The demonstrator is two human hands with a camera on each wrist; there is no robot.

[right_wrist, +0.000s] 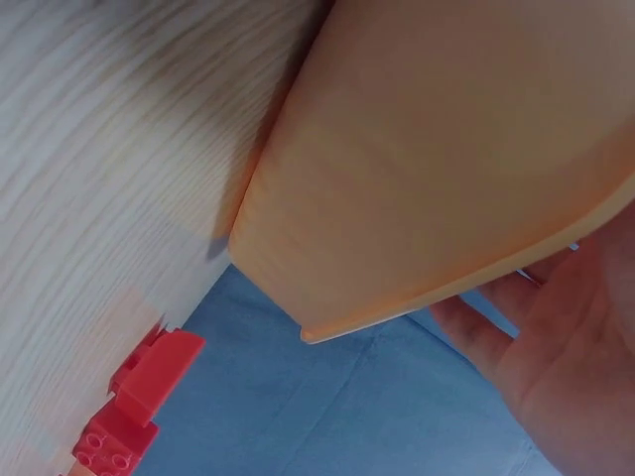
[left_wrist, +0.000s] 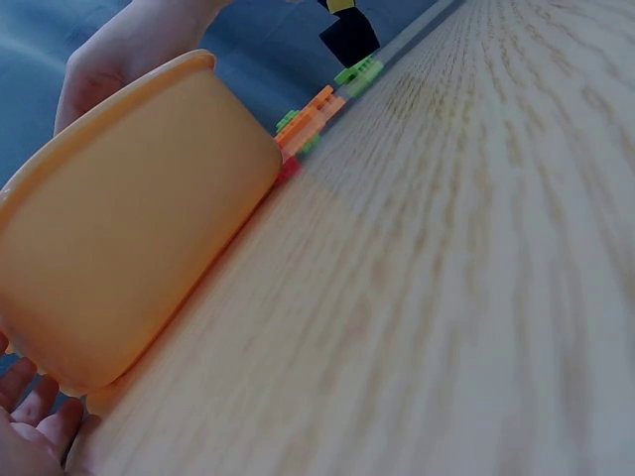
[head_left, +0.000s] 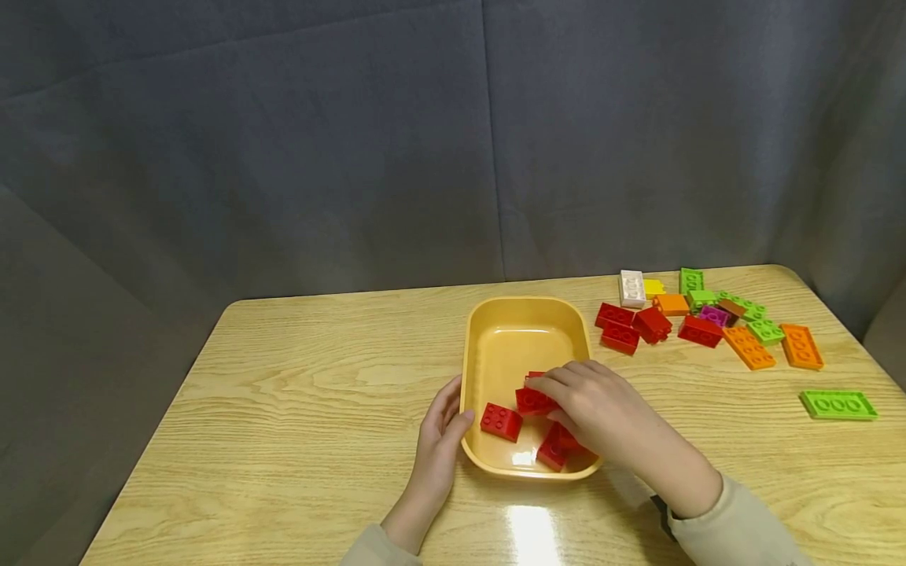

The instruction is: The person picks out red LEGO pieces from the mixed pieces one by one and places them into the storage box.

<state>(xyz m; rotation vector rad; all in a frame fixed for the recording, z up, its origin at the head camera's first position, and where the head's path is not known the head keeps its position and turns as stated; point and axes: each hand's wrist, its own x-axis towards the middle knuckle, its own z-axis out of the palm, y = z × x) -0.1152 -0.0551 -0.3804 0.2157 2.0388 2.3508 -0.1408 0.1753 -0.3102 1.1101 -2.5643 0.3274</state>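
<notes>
A yellow plastic tray [head_left: 520, 309] with rounded corners stands on the wooden table, several red toy bricks in its near half. My left hand [head_left: 440, 440] grips its left side, thumb at the rim and fingers along the outer wall; the left wrist view shows those fingers [left_wrist: 38, 402] by the tray's wall. Reaching over the right rim, my right hand [head_left: 591, 397] pinches a red brick [head_left: 532, 402] inside the tray. A second red brick [head_left: 501, 422] lies left of it, and more red bricks [head_left: 554, 450] sit partly under the right hand.
Loose red bricks [head_left: 620, 339] lie beyond the tray's right side. Farther right are orange, green, white, yellow, purple and brown pieces, with a long green brick [head_left: 839, 405] apart from them near the right edge. A dark grey curtain [head_left: 354, 157] hangs behind the table.
</notes>
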